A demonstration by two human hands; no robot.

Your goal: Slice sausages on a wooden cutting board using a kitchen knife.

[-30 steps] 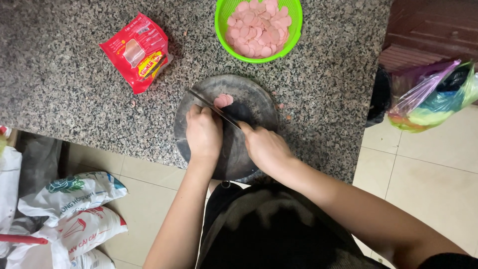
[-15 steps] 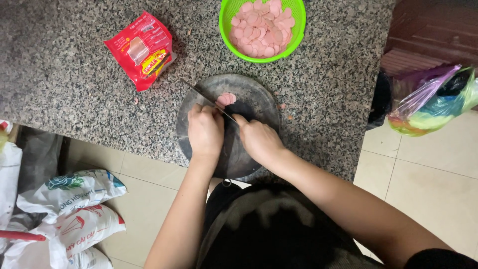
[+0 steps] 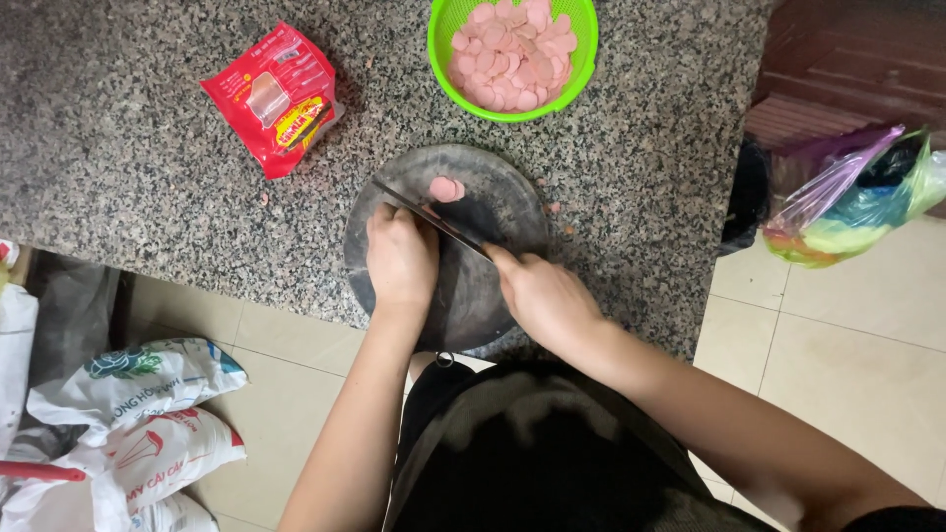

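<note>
A dark round cutting board [image 3: 498,212] lies at the near edge of a speckled granite counter [image 3: 128,167]. My right hand [image 3: 542,296] grips a knife [image 3: 429,217] whose blade slants across the board. My left hand [image 3: 399,258] is curled on the board right beside the blade; what it pins down is hidden under the fingers. A few pink sausage slices [image 3: 445,188] lie just beyond the blade. Farther back stands a green colander [image 3: 581,59] with several pink slices [image 3: 512,54] in it.
A red sausage packet [image 3: 276,97] lies on the counter to the left. Printed plastic sacks [image 3: 138,414] sit on the tiled floor at lower left, and a bundle of coloured plastic bags [image 3: 847,197] lies on the floor to the right, by a dark wooden surface [image 3: 847,59].
Both hands stay on the board with the knife. The blade and hands have shifted only slightly while the view moved a little.
</note>
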